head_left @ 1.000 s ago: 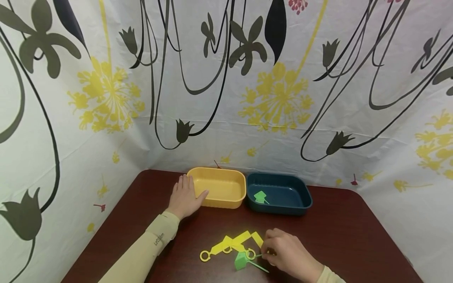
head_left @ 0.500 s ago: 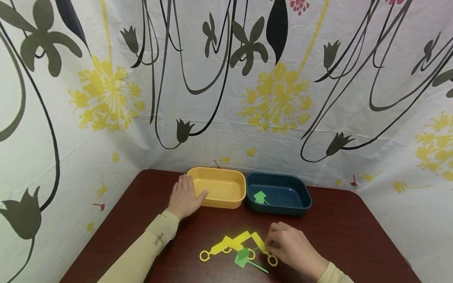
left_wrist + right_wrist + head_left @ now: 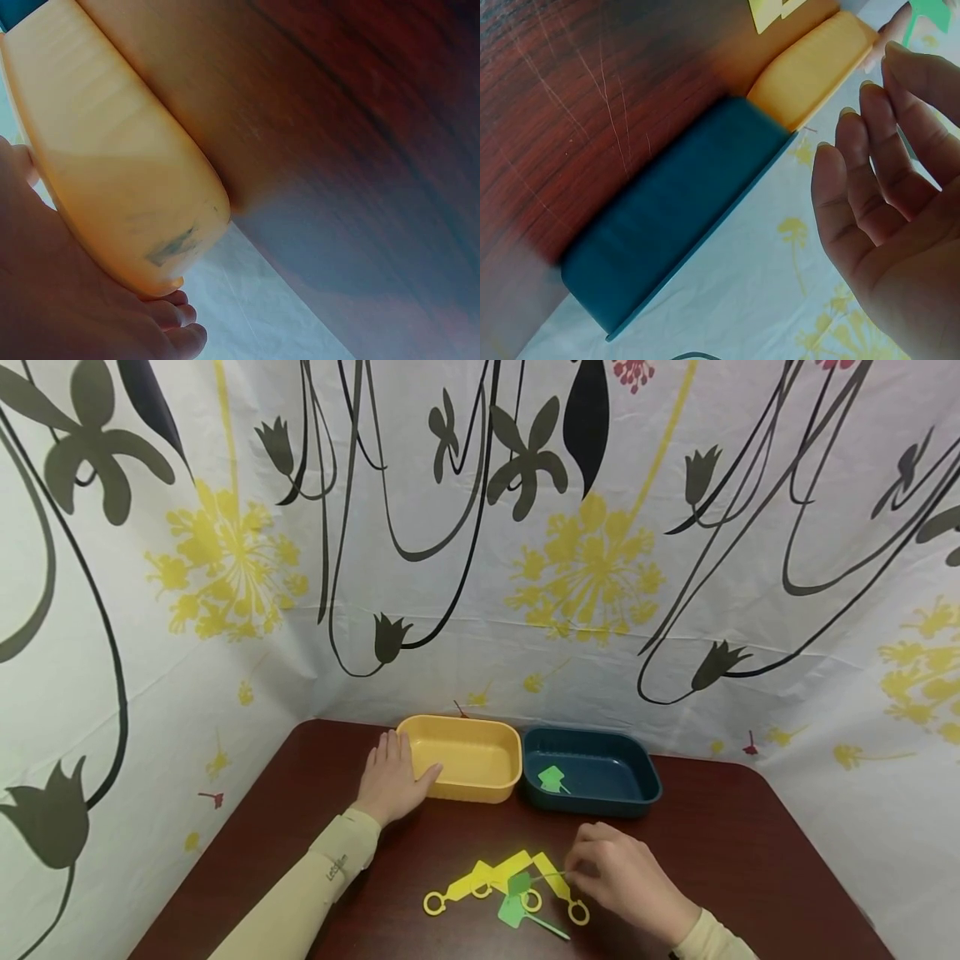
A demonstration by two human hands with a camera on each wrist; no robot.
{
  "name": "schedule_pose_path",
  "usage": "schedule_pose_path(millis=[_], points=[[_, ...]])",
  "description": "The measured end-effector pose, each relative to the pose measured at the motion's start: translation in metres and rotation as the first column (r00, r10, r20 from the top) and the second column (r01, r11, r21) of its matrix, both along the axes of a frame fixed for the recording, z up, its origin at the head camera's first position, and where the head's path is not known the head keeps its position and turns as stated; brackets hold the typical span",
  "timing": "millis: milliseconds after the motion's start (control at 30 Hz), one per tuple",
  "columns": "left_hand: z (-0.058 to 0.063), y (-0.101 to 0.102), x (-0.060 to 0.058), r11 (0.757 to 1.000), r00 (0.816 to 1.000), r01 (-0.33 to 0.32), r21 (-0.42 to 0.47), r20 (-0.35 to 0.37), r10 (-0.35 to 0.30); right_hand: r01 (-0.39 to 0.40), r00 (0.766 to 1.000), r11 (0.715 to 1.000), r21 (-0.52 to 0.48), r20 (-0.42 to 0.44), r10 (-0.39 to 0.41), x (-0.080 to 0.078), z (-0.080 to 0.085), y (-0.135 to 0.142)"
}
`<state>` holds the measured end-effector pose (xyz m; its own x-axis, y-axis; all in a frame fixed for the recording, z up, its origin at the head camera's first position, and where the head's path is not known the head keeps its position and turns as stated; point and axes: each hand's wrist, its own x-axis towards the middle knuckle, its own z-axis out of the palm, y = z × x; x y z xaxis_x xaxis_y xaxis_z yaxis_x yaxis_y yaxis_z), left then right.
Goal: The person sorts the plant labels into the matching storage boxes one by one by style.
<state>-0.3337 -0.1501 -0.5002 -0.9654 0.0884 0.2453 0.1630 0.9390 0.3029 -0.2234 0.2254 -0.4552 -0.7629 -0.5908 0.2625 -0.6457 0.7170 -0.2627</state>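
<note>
My right hand [image 3: 626,878] pinches the thin stem of a green plant label [image 3: 519,883] between thumb and fingertips. In the right wrist view that label [image 3: 931,10] shows at the top corner, beyond the thumb. Below it another green plant label [image 3: 512,912] lies on the table, its stem pointing right. Several yellow ring-ended tags [image 3: 465,885] lie around it, partly overlapping. My left hand [image 3: 392,787] rests with straight fingers over the left rim of a yellow bin [image 3: 468,795]; in the left wrist view its fingertips reach past the bin's corner.
A dark blue bin [image 3: 592,806] stands against the yellow bin's right side, with green label pieces [image 3: 552,778] inside. Both bins sit at the back of the dark red-brown table [image 3: 420,860]. A patterned white cloth [image 3: 465,610] hangs directly behind and at both sides.
My right hand has risen slightly away from the pile, drawing one green label up off the other. A yellow ring at the right has come into view. The left hand stays put.
</note>
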Motion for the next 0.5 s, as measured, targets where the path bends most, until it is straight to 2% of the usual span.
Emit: schedule_pose_path(millis=[500], points=[[-0.0008, -0.0007, -0.0002, 1.000, 1.000, 0.001, 0.005, 0.002, -0.001, 0.046, 0.996, 0.999, -0.007, -0.075, -0.046, -0.0077, 0.0084, 0.0041]])
